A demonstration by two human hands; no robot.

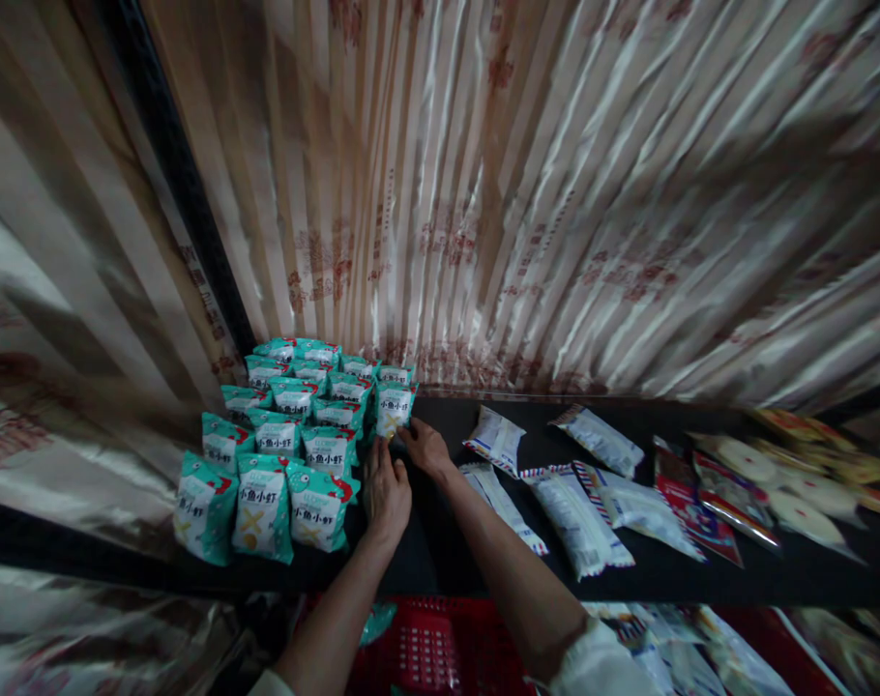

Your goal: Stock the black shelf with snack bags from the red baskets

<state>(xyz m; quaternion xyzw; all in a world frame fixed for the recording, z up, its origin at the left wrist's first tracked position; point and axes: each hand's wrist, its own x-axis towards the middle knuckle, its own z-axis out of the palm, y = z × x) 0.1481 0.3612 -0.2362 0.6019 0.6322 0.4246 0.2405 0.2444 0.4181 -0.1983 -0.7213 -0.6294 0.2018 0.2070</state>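
Observation:
Several teal-and-white snack bags (261, 503) stand upright in rows on the left of a black shelf. At the front of the rightmost row is one such snack bag (395, 408), upright, with both hands at its lower end. My left hand (388, 491) lies along the right side of the rows, fingers stretched forward, their tips close to that bag's bottom. My right hand (423, 448) is closed at the bag's lower right edge; its fingertips are partly hidden.
White packets with striped edges (574, 517) lie on the black shelf (440, 551) to the right. Beyond them are red packets (693, 493) and round pale packaged items (803, 503). Below the shelf's front edge is a red basket (425, 643). Printed plastic sheeting (469, 213) hangs behind.

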